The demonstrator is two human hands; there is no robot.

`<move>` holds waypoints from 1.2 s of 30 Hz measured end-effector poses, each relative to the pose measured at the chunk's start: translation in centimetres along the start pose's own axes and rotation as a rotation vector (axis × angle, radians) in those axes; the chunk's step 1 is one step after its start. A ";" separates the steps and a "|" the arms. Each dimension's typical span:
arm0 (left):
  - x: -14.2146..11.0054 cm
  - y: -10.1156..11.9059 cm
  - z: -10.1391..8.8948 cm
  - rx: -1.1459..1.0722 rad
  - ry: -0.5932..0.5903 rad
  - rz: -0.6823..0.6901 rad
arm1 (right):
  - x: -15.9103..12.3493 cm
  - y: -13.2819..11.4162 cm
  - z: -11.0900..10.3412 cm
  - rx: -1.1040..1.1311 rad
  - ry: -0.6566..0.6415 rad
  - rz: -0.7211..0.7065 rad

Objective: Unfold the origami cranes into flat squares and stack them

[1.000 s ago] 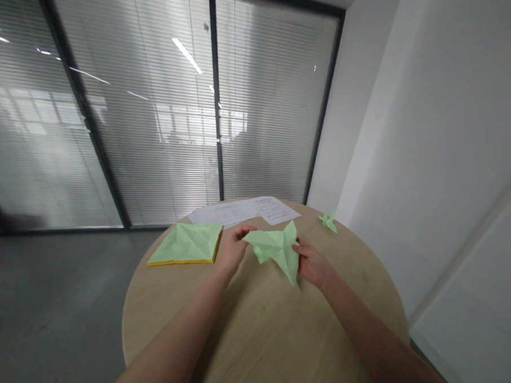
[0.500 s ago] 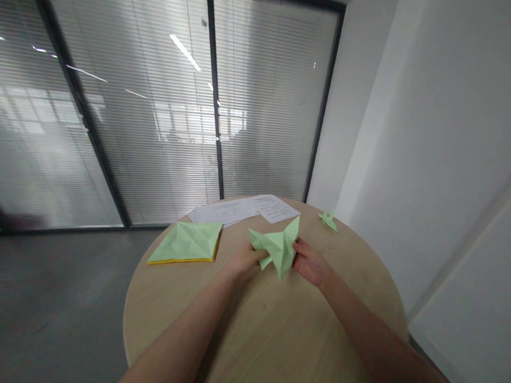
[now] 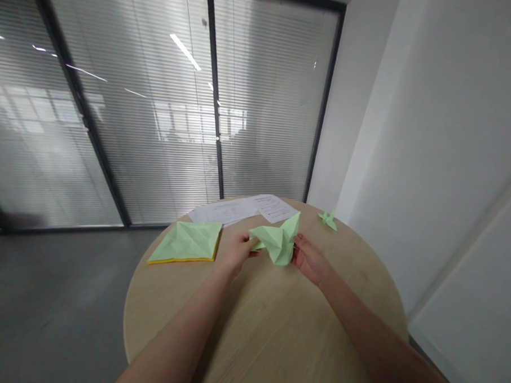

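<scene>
A half-folded sheet of light green paper (image 3: 277,242) is held just above the round wooden table (image 3: 275,328), between both hands. My left hand (image 3: 237,251) pinches its left corner. My right hand (image 3: 309,260) grips its right side with closed fingers. One point of the paper sticks up toward the far side. My forearms reach in from the bottom edge of the view.
A stack of creased green sheets with a yellow underside (image 3: 188,243) lies at the table's left. White printed sheets (image 3: 241,209) lie at the far edge. A small folded green paper figure (image 3: 329,219) sits at the far right. Glass walls with blinds stand behind.
The green paper has been folded tighter: its long lower point is gone and the shape is more compact. Both hands have come closer together around it.
</scene>
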State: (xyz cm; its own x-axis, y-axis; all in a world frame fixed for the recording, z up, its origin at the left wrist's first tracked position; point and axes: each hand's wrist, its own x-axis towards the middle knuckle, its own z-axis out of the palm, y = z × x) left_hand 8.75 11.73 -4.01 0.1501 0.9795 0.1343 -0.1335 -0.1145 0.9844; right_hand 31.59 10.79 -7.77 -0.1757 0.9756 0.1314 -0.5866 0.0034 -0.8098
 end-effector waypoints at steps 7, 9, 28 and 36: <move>0.1 -0.9 1.0 -0.135 -0.003 -0.163 | 0.2 1.0 0.0 -0.033 0.090 0.030; 0.0 -1.1 1.3 -0.148 -0.031 -0.182 | 0.2 1.0 0.1 -0.017 0.080 0.039; -0.3 0.7 0.2 -0.138 0.011 -0.041 | -0.6 0.5 0.6 -0.007 -0.111 0.078; -0.8 1.4 0.9 -0.304 -0.026 -0.091 | -1.0 -0.7 0.9 -0.192 -0.115 -0.044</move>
State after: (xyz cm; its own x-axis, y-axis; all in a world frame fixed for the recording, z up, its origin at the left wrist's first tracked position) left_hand 9.28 10.62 -2.68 0.1990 0.9785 0.0535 -0.4046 0.0323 0.9139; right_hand 31.43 9.60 -6.83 -0.2484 0.9424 0.2242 -0.4367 0.0976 -0.8943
